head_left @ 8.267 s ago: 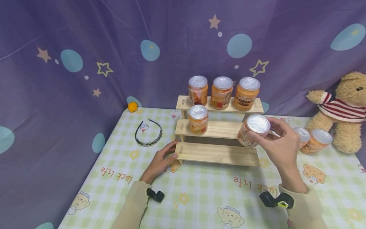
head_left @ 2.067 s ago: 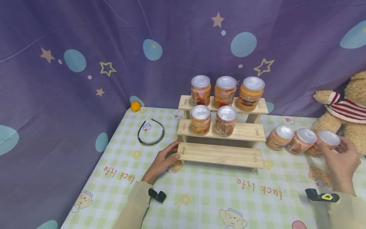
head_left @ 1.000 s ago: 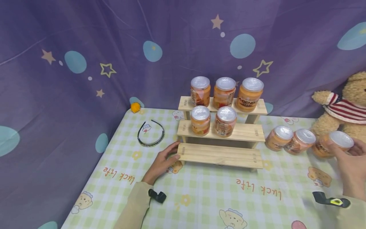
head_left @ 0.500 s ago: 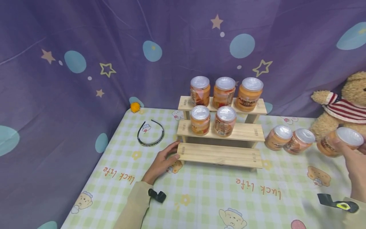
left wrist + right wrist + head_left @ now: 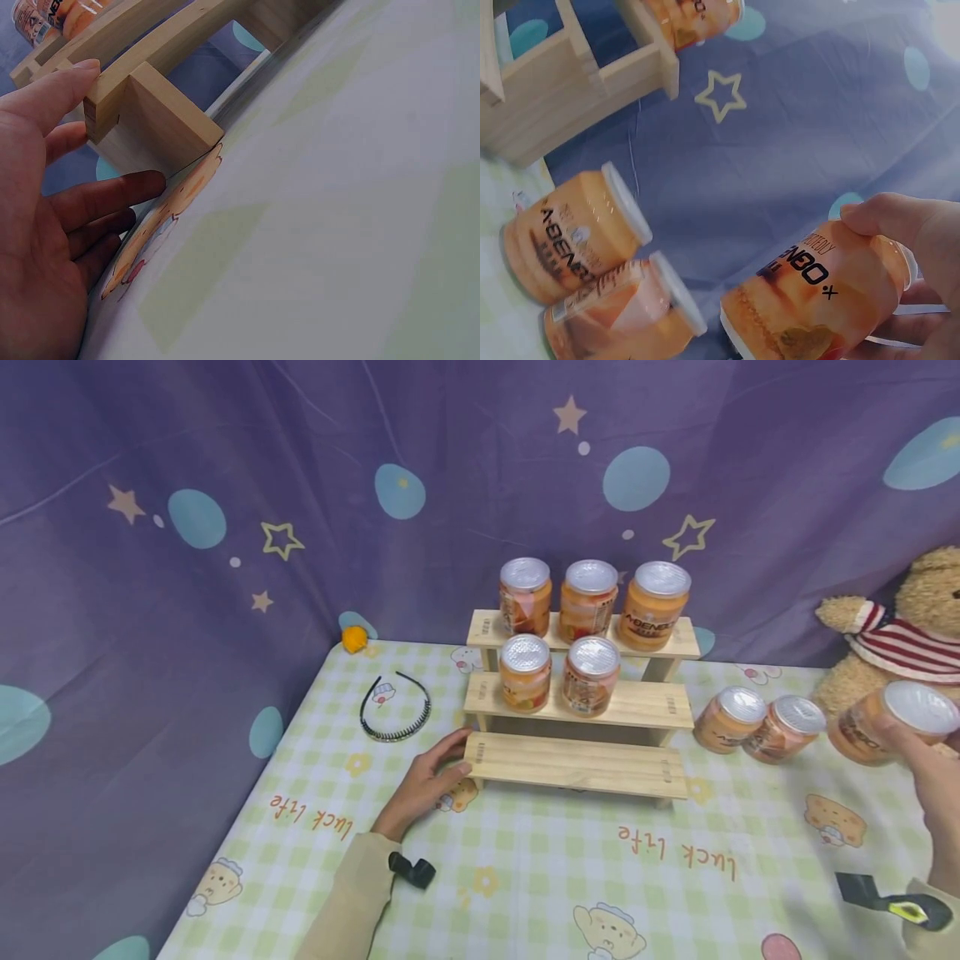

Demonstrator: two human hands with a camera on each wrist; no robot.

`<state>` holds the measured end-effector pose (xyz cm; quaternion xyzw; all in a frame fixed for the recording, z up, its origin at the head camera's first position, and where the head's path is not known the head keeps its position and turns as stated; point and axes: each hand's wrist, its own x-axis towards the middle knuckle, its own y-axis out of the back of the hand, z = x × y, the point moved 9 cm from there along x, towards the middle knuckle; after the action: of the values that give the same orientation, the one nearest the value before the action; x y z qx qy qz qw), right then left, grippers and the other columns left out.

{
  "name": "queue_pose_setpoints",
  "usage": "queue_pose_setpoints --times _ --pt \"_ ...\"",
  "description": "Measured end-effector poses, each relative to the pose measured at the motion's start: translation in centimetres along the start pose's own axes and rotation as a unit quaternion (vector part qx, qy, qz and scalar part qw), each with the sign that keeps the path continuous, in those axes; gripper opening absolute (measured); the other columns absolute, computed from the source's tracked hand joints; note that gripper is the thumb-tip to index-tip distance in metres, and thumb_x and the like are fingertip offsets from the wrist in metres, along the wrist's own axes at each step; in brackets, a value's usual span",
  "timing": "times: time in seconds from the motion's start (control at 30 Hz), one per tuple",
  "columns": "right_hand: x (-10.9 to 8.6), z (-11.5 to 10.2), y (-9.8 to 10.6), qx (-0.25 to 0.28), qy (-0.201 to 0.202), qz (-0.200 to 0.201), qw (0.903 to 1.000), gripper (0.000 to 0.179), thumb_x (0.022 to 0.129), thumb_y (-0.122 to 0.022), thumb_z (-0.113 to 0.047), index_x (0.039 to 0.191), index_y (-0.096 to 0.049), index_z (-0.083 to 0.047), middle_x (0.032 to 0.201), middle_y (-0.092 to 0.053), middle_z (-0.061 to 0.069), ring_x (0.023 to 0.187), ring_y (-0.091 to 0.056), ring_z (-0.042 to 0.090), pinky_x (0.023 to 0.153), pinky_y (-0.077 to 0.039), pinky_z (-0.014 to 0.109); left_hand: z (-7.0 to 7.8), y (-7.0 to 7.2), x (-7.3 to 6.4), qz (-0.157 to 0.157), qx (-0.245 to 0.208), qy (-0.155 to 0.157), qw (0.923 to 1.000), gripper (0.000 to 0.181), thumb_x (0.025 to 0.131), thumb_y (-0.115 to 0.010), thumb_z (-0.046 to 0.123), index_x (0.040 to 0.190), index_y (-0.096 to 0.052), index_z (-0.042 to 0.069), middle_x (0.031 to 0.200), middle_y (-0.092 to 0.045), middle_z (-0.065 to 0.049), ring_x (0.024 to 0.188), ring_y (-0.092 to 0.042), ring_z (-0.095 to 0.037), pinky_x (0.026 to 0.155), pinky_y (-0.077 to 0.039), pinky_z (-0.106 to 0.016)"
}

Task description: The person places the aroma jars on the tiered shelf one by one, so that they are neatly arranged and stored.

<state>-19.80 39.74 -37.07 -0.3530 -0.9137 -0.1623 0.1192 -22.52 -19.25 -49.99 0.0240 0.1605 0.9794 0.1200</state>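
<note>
My left hand [image 5: 423, 789] holds the left end of the lowest board of a three-tier wooden shelf [image 5: 573, 764]. In the left wrist view the thumb [image 5: 75, 75] lies on the board's corner and the lower fingers extend beside the leg. At the far right my right hand [image 5: 930, 785] grips an orange jar [image 5: 862, 731] with a silver lid, thumb on the near side, other fingers mostly hidden behind it. The right wrist view shows this jar [image 5: 810, 300] tilted, beside two similar jars [image 5: 727, 722] on the table.
Three jars stand on the top tier and two jars [image 5: 590, 685] on the middle tier's left and centre. A teddy bear [image 5: 911, 639] sits behind the held jar. A black headband [image 5: 393, 735] and a small yellow object [image 5: 354, 639] lie left of the shelf.
The jar held over the middle tier earlier now stands there. My right hand has since gripped the table row's rightmost jar and moved it right, away from the other two. The left hand stays put.
</note>
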Motion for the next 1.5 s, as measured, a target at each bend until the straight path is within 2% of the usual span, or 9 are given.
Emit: queue_pose_setpoints --times 0.13,0.23,0.4,0.5,0.67,0.93,1.17,1.33,1.5 --pt "-0.4 -1.0 -0.1 0.006 -0.011 0.005 0.9999 0.045 0.087 -0.070 0.000 0.112 -0.058 -0.036 0.100 -0.056 -0.033 0.095 -0.050 -0.014 0.094 -0.036 0.006 0.1 0.0 0.0 0.000 0.001 0.000 1.0000 0.058 0.099 -0.064 0.028 0.153 -0.043 0.020 0.137 -0.064 -0.010 0.132 -0.057 -0.028 0.110 -0.040 -0.025" --pt "-0.7 -1.7 -0.2 -0.003 -0.001 0.014 0.9999 0.047 0.086 -0.073 -0.001 0.114 -0.059 -0.036 0.100 -0.055 -0.034 0.095 -0.050 -0.015 0.096 -0.036 0.008 0.2 0.0 0.0 -0.001 0.002 -0.001 1.0000 0.058 0.099 -0.064 0.027 0.153 -0.043 0.020 0.138 -0.064 -0.010 0.132 -0.057 -0.028 0.111 -0.040 -0.030" --pt "-1.3 -3.8 -0.5 -0.004 0.060 0.029 0.9978 0.053 0.078 -0.078 0.005 0.122 -0.067 -0.023 0.104 -0.059 -0.032 0.099 -0.055 -0.014 0.094 -0.042 0.008 0.1 0.0 0.0 0.001 0.000 0.001 1.0000 0.058 0.099 -0.064 0.026 0.152 -0.044 0.021 0.138 -0.064 -0.010 0.132 -0.057 -0.027 0.112 -0.040 -0.034" --pt "-1.6 -4.3 -0.7 -0.003 0.048 0.036 0.9982 0.055 0.075 -0.081 0.004 0.123 -0.069 -0.018 0.104 -0.061 -0.031 0.096 -0.057 -0.014 0.093 -0.044 0.008 0.0 0.1 0.0 0.003 -0.002 0.001 1.0000 0.057 0.098 -0.065 0.025 0.152 -0.044 0.022 0.138 -0.064 -0.010 0.132 -0.057 -0.027 0.112 -0.040 -0.033" --pt "-2.2 -4.3 -1.8 -0.001 0.004 0.013 0.9999 0.055 0.074 -0.082 0.003 0.124 -0.070 -0.018 0.099 -0.062 -0.035 0.090 -0.056 -0.014 0.088 -0.040 0.007 -0.1 0.0 0.0 0.000 0.001 -0.003 1.0000 0.058 0.098 -0.065 0.026 0.152 -0.044 0.021 0.137 -0.065 -0.010 0.131 -0.057 -0.027 0.112 -0.040 -0.030" --pt "-2.9 -6.0 -3.3 -0.015 0.012 -0.026 0.9995 0.060 0.070 -0.088 0.001 0.125 -0.071 -0.013 0.098 -0.065 -0.035 0.090 -0.060 -0.016 0.087 -0.044 0.003 0.0 0.0 0.1 -0.002 -0.003 -0.006 1.0000 0.057 0.099 -0.064 0.026 0.152 -0.044 0.022 0.138 -0.064 -0.011 0.132 -0.057 -0.028 0.109 -0.041 -0.024" --pt "-3.6 -7.8 -4.9 -0.006 0.061 -0.040 0.9973 0.061 0.064 -0.090 0.006 0.121 -0.072 -0.007 0.100 -0.066 -0.031 0.085 -0.064 -0.016 0.077 -0.047 0.001 0.1 0.0 0.0 0.000 0.000 -0.005 1.0000 0.057 0.099 -0.064 0.026 0.152 -0.044 0.022 0.138 -0.063 -0.011 0.132 -0.057 -0.028 0.107 -0.041 -0.021" --pt "-4.1 -8.5 -6.0 -0.011 0.066 -0.054 0.9963 0.059 0.065 -0.091 0.002 0.120 -0.072 -0.006 0.099 -0.065 -0.031 0.086 -0.063 -0.016 0.078 -0.046 0.003 0.2 0.0 0.0 0.003 0.001 -0.010 0.9999 0.057 0.099 -0.064 0.024 0.152 -0.044 0.021 0.139 -0.063 -0.011 0.132 -0.057 -0.028 0.107 -0.040 -0.019" --pt "-4.6 -8.9 -7.4 0.001 0.044 -0.073 0.9963 0.057 0.066 -0.091 -0.001 0.120 -0.073 -0.008 0.091 -0.067 -0.029 0.085 -0.066 -0.012 0.071 -0.048 0.004 0.2 0.0 0.0 0.003 -0.002 -0.011 0.9999 0.058 0.098 -0.065 0.023 0.152 -0.044 0.018 0.141 -0.061 -0.012 0.133 -0.056 -0.027 0.106 -0.039 -0.016"
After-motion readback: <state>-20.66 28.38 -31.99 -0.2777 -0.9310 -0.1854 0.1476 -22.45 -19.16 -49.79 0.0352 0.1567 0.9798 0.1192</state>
